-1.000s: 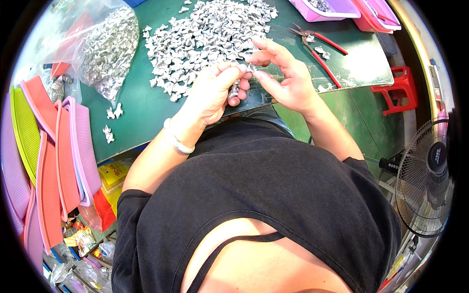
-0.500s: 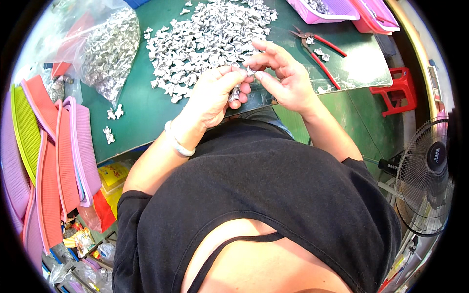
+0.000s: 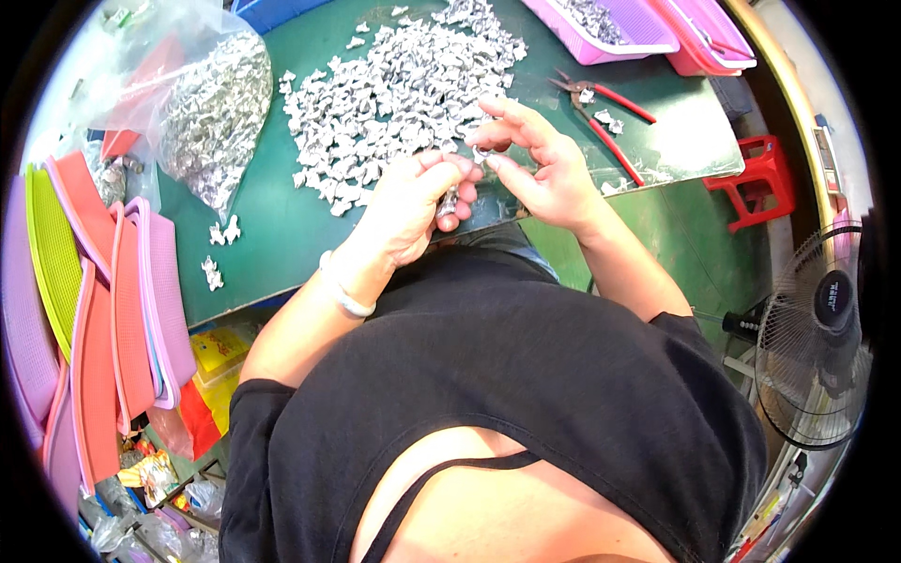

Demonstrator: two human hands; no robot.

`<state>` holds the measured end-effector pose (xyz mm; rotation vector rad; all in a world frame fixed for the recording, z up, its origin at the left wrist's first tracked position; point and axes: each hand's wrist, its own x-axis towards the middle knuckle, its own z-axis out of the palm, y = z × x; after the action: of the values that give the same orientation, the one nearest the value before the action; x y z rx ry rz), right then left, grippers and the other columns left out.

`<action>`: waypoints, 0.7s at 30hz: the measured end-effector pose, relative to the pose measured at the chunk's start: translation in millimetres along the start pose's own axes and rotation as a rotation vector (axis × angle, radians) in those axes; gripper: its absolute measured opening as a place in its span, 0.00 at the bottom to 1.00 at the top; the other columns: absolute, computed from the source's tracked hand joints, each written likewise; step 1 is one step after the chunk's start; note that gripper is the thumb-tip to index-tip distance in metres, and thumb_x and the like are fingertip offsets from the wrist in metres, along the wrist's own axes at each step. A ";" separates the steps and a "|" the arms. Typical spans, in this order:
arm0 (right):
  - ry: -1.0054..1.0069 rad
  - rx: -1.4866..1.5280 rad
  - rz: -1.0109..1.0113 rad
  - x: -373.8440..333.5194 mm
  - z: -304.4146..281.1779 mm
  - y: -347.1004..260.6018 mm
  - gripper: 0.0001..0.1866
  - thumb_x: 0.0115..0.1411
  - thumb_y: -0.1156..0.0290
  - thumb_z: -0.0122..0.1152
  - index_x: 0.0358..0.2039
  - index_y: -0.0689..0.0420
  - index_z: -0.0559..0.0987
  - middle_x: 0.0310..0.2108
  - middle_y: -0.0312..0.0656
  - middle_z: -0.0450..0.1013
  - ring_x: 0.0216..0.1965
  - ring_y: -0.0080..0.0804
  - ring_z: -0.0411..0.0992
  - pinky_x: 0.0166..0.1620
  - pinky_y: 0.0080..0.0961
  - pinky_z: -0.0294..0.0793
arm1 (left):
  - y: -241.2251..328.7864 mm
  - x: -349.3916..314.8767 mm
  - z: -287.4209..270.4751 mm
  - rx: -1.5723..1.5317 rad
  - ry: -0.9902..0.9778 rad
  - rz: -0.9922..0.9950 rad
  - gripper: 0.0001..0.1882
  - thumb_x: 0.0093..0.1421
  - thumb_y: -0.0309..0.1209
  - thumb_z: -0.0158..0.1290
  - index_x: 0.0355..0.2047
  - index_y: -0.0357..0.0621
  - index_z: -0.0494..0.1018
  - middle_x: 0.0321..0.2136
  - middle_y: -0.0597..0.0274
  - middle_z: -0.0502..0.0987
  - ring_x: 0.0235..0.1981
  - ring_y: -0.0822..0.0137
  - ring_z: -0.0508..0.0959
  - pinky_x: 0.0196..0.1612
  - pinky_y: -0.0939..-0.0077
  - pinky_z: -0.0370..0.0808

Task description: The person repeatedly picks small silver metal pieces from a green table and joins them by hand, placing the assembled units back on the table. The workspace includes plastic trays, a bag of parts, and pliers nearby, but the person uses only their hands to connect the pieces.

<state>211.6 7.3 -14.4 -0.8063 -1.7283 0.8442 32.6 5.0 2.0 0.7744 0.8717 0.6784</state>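
Note:
Over the front edge of the green table, my two hands meet. My left hand [image 3: 413,202] is closed, with a small silver metal piece [image 3: 448,201] in its curled fingers; part of the piece is hidden. Thumb and forefinger of my right hand [image 3: 554,178] pinch another small silver metal piece [image 3: 480,154] right beside the left fingertips, while the other right fingers stay raised. Its exact shape is too small to tell. Just beyond the hands spreads a heap of similar silver metal pieces [image 3: 394,94].
Red-handled cutting pliers [image 3: 615,141] lie right of the heap near a few loose pieces. A clear bag of metal pieces [image 3: 221,113] stands left. Pink baskets [image 3: 648,45] sit at the back right; stacked plastic baskets [image 3: 169,291] stand left. A red stool [image 3: 755,183] and a fan [image 3: 817,328] are at right.
The whole view has shifted slightly, so the table appears a little lower. Both hands stay together, with the right fingertips slightly changed in position around the small piece.

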 end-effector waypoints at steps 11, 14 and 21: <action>0.430 -0.895 -0.099 98.3 -125.0 8.9 0.24 0.48 0.75 0.55 0.48 0.61 0.67 0.38 0.49 0.71 0.41 0.45 0.69 0.45 0.33 0.67 | 19.2 -15.8 -16.3 -0.203 -0.030 -0.027 0.09 0.57 0.31 0.47 0.34 0.38 0.68 0.25 0.61 0.71 0.22 0.74 0.69 0.15 0.92 0.60; 0.293 -0.947 -0.044 99.2 -122.7 9.2 0.24 0.48 0.73 0.56 0.47 0.60 0.67 0.44 0.52 0.66 0.48 0.47 0.64 0.50 0.34 0.63 | 39.4 -22.9 -31.0 -0.236 -0.044 0.011 0.08 0.56 0.25 0.48 0.36 0.37 0.68 0.27 0.61 0.71 0.24 0.74 0.69 0.16 0.92 0.61; 0.091 -0.729 -0.172 90.5 -61.7 -2.8 0.19 0.45 0.80 0.57 0.41 0.62 0.70 0.41 0.50 0.67 0.44 0.47 0.66 0.48 0.31 0.65 | 171.8 -64.7 -66.4 0.063 0.156 0.538 0.10 0.54 0.20 0.47 0.38 0.38 0.69 0.28 0.62 0.71 0.25 0.76 0.70 0.17 0.93 0.60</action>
<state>245.8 91.1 47.4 -1.1201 -2.0032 0.0332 -89.7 68.6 140.3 1.0365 0.8317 1.2032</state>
